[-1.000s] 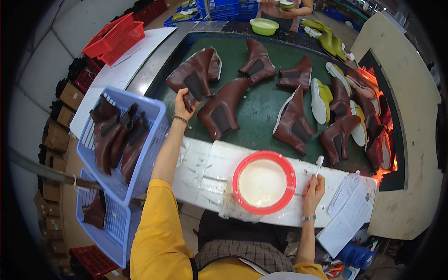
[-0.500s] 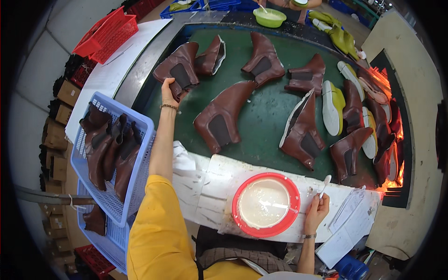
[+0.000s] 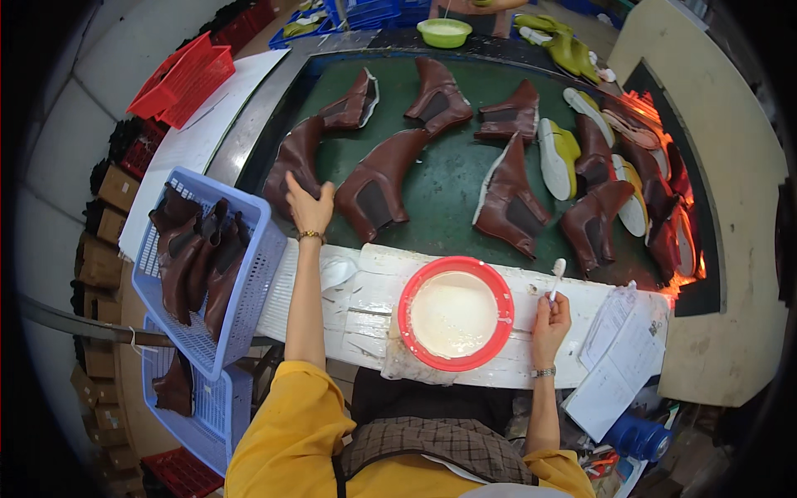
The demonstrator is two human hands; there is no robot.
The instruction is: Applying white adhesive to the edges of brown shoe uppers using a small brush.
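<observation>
A brown ankle boot [image 3: 292,158] lies on the green belt [image 3: 444,220] at the left. Over its near side is my left hand [image 3: 310,205], fingers spread and not wrapped round it; whether they touch the leather I cannot tell. To the right of it rests another brown boot [image 3: 388,174] with a dark elastic side panel. My right hand [image 3: 550,330] is closed round the handle of a small white brush [image 3: 559,270], bristles up. Between my hands a red-rimmed basin [image 3: 455,315] holds a creamy white liquid.
More brown boots [image 3: 508,195] and yellow-green shoes [image 3: 558,162] lie along the belt toward a glowing orange opening [image 3: 693,236] at the right. A blue basket [image 3: 203,274] of boots stands at my left. Across the belt, another person's hand is near a green bowl [image 3: 444,33].
My left hand has come down and nearer, and the boot it held now lies on the belt. Its fingers have spread. My right hand still holds the brush. The whole view has shifted.
</observation>
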